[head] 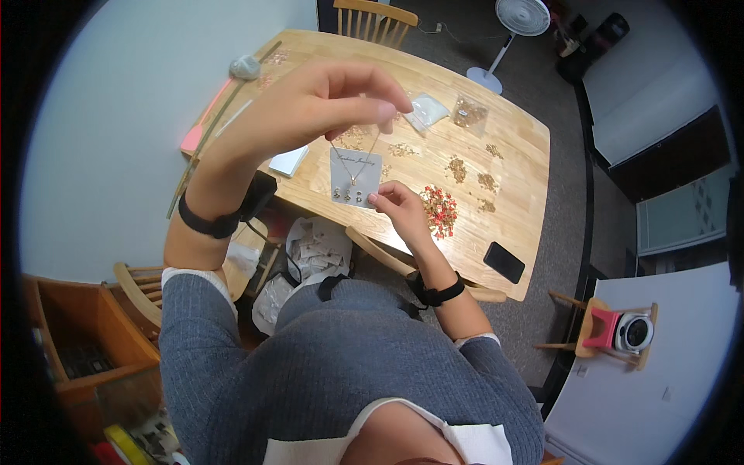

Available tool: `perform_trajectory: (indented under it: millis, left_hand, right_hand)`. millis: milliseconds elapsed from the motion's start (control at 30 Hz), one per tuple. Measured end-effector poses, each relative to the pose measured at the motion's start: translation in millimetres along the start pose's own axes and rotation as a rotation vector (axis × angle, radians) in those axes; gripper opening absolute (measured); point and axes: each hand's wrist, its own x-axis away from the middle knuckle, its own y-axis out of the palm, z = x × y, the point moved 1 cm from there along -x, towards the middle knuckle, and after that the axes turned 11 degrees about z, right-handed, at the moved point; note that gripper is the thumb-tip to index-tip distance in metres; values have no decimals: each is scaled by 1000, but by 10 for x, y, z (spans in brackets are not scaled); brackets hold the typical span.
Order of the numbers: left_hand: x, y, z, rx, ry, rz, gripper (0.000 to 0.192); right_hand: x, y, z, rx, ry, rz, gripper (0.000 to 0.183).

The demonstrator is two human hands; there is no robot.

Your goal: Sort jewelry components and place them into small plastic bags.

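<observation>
My left hand point(337, 104) is raised over the table, thumb and forefinger nearly together. From it a thin gold-coloured necklace chain point(370, 152) runs down in a V across a grey jewelry card point(339, 168); the chain's upper part is hidden behind the fingers. A small pendant point(353, 181) hangs at the bottom of the V. Below it, several small stud earrings point(347, 196) sit in a row on the card, which bears printed writing. My right hand point(403, 210) pinches the card's lower right corner between thumb and fingers.
On the wooden table point(523, 168) lie red-and-gold pieces point(440, 212), small gold-coloured piles point(457, 169), a clear bag of parts point(469, 114), a white plastic bag point(427, 111), white cards point(289, 161) and a phone point(504, 263). A pink fly swatter point(192, 138) lies along the wall edge. A chair back point(378, 251) stands close by.
</observation>
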Motion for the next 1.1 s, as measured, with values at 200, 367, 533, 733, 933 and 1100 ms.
perform_trajectory:
  millis: [200, 367, 533, 733, 933, 1100]
  left_hand:
    - [-159, -36, -175, 5, -44, 4, 23]
    - [-337, -59, -381, 27, -56, 32, 25]
    - [-549, -74, -764, 46, -105, 66, 26]
    - [-395, 59, -1577, 75, -237, 114, 33]
    - [273, 443, -1684, 83, -403, -42, 45]
    - [650, 711, -1636, 289, -508, 135, 44]
  right_hand:
    - [50, -8, -25, -79, 95, -66, 15]
    - [156, -14, -36, -157, 156, -136, 15]
    - [226, -28, -90, -241, 267, -136, 12]
    - [277, -95, -192, -356, 348, -101, 11]
    - [260, -180, -256, -324, 301, -71, 11]
    - [208, -144, -243, -323, 305, -58, 13]
